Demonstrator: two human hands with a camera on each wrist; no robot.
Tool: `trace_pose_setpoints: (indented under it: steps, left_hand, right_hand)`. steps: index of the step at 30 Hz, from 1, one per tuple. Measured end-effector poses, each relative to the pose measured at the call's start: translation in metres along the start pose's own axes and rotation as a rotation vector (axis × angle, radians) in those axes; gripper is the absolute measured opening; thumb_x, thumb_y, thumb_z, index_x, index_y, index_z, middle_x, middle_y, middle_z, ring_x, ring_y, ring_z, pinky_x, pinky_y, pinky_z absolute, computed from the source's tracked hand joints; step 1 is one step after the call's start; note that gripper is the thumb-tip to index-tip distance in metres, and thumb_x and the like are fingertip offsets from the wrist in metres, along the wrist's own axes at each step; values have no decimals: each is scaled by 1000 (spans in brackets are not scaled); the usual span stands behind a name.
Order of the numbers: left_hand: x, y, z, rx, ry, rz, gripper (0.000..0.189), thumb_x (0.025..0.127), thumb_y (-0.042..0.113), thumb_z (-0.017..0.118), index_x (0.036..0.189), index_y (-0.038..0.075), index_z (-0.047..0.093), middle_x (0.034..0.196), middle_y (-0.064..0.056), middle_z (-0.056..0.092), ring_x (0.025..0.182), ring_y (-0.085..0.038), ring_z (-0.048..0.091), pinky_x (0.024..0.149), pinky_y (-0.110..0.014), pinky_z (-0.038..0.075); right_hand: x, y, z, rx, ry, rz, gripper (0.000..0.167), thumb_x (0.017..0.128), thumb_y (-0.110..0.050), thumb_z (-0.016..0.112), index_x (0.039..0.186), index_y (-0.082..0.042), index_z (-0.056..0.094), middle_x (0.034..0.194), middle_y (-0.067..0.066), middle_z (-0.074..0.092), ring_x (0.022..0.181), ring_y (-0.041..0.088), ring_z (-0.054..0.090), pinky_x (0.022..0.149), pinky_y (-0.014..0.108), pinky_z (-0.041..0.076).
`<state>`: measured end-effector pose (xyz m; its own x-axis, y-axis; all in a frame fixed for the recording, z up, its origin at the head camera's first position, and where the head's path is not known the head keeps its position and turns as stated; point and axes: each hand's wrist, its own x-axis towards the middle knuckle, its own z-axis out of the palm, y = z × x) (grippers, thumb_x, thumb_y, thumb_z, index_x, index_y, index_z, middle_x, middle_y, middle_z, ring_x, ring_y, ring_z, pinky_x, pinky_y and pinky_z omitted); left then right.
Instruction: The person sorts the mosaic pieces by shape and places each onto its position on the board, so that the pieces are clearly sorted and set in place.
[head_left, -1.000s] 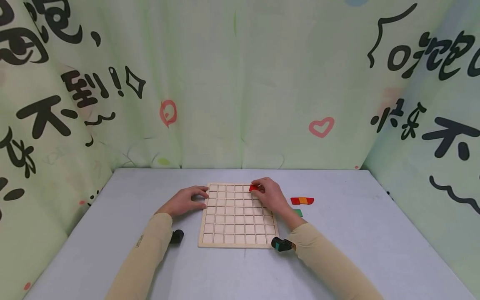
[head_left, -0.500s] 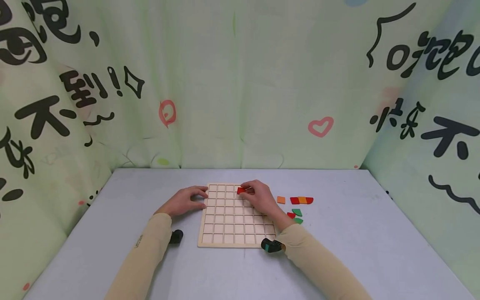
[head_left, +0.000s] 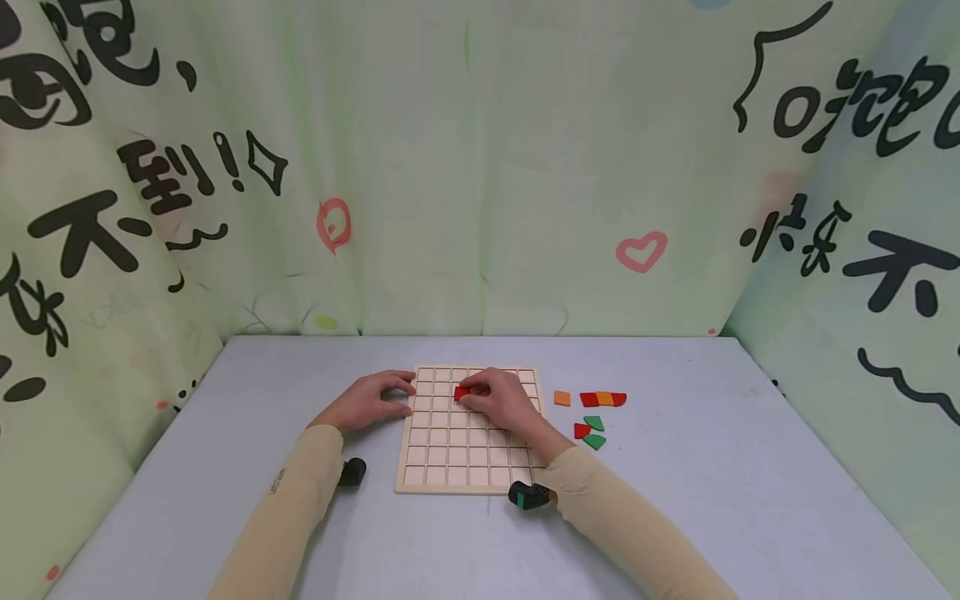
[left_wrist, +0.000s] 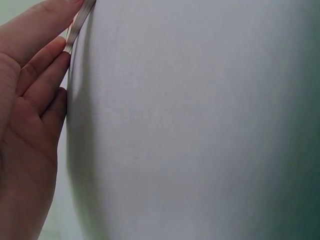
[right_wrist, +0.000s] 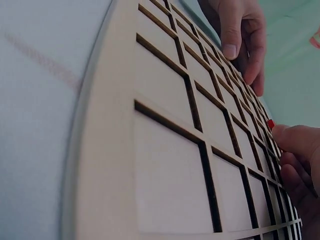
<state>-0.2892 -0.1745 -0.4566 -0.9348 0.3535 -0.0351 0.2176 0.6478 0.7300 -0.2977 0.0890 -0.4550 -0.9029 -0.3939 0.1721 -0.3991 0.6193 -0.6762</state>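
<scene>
A wooden grid board [head_left: 402, 479] with square compartments lies on the table. My right hand [head_left: 501, 400] is over its upper middle and pinches a small red tile [head_left: 461, 392] between thumb and fingers. In the right wrist view that red tile [right_wrist: 270, 124] shows only as a sliver at the thumb tip, close over the grid. My left hand [head_left: 372, 399] rests at the board's left edge, its fingers and thumb extended and touching the frame. The left wrist view shows this hand [left_wrist: 35, 100] with its fingertips against the wooden edge [left_wrist: 79, 27].
Right of the board lie an orange tile [head_left: 562, 398], a red-orange-red row of pieces [head_left: 603, 400], a red piece [head_left: 582, 431] and two green pieces [head_left: 594, 442]. A printed curtain [head_left: 480, 183] surrounds the table [head_left: 262, 367] at the back and sides.
My right hand has moved left and slightly nearer across the board with the red tile. The loose orange, red and green pieces its arm covered now show. My left hand has stayed in place.
</scene>
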Motion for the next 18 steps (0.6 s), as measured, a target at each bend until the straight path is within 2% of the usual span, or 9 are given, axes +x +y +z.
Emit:
trace_pose_setpoints:
  steps: [9, 18]
  left_hand:
    - [0, 0, 1, -4, 1, -5, 31, 84, 25, 78, 112, 15, 70, 147, -2, 49, 141, -28, 34, 116, -49, 27]
    - [1, -1, 1, -6, 3, -20, 31, 84, 26, 78, 113, 16, 70, 147, -1, 48, 142, -27, 33, 116, -49, 27]
  right_hand:
    - [-1, -3, 4, -47, -15, -40, 24, 86, -14, 75, 108, -5, 74, 97, 4, 68, 83, 14, 59, 76, 30, 51]
    - [-1, -4, 5, -82, -21, -39, 22, 87, -15, 75, 107, -8, 75, 98, 3, 66, 83, 14, 55, 74, 29, 48]
